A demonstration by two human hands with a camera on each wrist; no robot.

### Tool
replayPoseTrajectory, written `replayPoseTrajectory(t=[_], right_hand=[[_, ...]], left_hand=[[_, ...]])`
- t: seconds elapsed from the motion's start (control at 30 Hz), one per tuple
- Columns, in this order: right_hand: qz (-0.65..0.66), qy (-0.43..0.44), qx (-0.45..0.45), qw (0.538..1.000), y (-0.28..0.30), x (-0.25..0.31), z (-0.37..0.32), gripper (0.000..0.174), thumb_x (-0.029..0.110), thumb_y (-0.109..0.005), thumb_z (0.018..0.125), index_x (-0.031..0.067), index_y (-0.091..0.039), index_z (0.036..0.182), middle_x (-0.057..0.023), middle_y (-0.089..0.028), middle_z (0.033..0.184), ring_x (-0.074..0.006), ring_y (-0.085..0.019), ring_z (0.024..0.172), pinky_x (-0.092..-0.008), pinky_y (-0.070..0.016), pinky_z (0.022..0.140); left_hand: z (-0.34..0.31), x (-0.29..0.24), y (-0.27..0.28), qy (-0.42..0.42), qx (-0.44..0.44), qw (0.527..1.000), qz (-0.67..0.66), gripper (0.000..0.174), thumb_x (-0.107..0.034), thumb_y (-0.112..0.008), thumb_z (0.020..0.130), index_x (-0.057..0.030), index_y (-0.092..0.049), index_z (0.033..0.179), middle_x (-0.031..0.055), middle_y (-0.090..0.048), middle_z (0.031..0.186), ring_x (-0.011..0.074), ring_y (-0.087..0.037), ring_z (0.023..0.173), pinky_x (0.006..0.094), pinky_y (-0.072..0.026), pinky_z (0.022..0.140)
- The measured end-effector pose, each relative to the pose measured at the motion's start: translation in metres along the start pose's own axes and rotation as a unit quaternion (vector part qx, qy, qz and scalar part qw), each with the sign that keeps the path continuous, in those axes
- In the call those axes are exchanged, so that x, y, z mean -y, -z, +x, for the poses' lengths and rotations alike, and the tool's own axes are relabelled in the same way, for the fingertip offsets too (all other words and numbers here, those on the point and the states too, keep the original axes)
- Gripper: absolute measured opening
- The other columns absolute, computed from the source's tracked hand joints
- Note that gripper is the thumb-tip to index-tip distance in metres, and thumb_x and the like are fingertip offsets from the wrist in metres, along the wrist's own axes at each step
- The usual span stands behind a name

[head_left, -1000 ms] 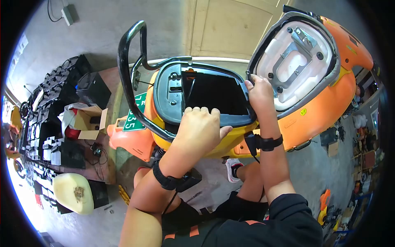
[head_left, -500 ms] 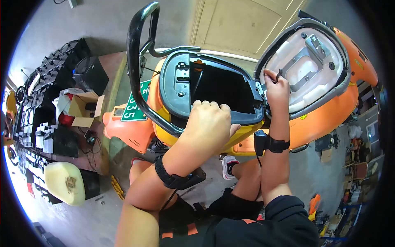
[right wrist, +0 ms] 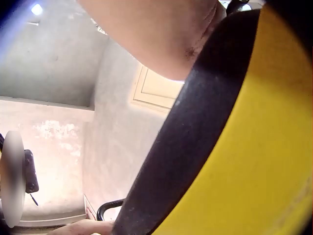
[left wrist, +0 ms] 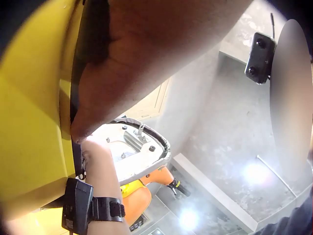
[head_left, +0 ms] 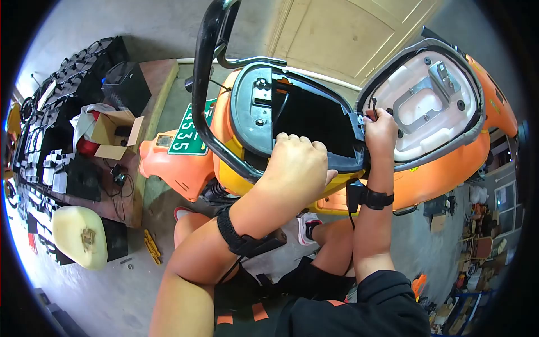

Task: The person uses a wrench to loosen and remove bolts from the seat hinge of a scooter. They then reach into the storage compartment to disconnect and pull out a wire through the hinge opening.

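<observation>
The left hand (head_left: 297, 165) grips the near rim (head_left: 351, 167) of the scooter's dark storage compartment, its fingers over the edge and thumb outside. At the compartment's right end, the right hand (head_left: 380, 132) pinches a thin dark curved piece (head_left: 374, 104) close to the metal hinge (head_left: 361, 119). Tilted back beyond it is the raised seat (head_left: 405, 147), white underside showing. In the left wrist view the right hand (left wrist: 95, 152) is beside the yellow body panel (left wrist: 34, 117); what its fingertips touch is hidden. The right wrist view shows the left hand (right wrist: 83, 227) at the dark rim.
A black grab bar (head_left: 203, 84) rises at the compartment's left, above a green plate (head_left: 191, 132). Farther left are black boxes (head_left: 126, 87), an open cardboard box (head_left: 115, 132) and a cream seat-shaped piece (head_left: 80, 236). Yellow-handled tools (head_left: 150, 247) lie on the floor.
The right hand has shifted from the compartment's right rim to the hinge, lifting the curved piece into view and then lowering slightly. The left hand keeps its grip; the head view has shifted.
</observation>
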State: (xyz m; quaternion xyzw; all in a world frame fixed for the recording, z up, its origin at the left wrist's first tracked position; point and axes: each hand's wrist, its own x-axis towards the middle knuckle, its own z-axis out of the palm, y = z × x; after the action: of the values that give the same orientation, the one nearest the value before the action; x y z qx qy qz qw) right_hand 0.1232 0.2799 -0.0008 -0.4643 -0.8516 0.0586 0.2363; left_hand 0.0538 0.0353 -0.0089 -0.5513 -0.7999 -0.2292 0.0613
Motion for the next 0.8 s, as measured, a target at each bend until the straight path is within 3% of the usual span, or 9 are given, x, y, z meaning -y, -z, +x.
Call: replayPoseTrajectory(t=[0.13,0.43,0.8], right_hand=[[0.054,0.011,0.021,0.998,-0.0017,-0.0039,0.0006,0.019,0.017,-0.075,0.09,0.0102,-0.079,0.108,-0.0173,-0.076,0.107,-0.0347,-0.073,0.102,-0.043,-0.0549,0.091],[-0.014,0.012,0.004,1.0,0.0015,0.0003,-0.0028,0.017,0.016,-0.07,0.093,0.0115,-0.08,0.106,-0.0167,-0.076,0.105,-0.0362,-0.072,0.101,-0.0435,-0.0548,0.091],[-0.042,0.051,0.002,0.998,0.005,0.0045,-0.003,0.021,0.017,-0.072,0.092,0.004,-0.078,0.107,-0.0233,-0.074,0.102,-0.0404,-0.071,0.099,-0.0462,-0.0545,0.09]], left_hand=[[-0.0005,0.0005,-0.0006,-0.004,-0.005,1.0,-0.001,0.048,-0.049,-0.073,0.089,-0.0014,-0.07,0.094,0.0164,-0.071,0.084,0.0314,-0.069,0.083,0.0405,-0.0498,0.079],[-0.001,0.0003,0.0012,-0.007,-0.009,1.0,-0.002,0.047,-0.048,-0.074,0.089,-0.0007,-0.07,0.093,0.0168,-0.071,0.084,0.0318,-0.069,0.083,0.0406,-0.05,0.078],[-0.0013,0.0001,0.0033,-0.018,-0.007,1.0,-0.001,0.047,-0.047,-0.073,0.089,-0.0007,-0.069,0.094,0.0158,-0.069,0.082,0.0315,-0.069,0.081,0.0414,-0.05,0.078]])
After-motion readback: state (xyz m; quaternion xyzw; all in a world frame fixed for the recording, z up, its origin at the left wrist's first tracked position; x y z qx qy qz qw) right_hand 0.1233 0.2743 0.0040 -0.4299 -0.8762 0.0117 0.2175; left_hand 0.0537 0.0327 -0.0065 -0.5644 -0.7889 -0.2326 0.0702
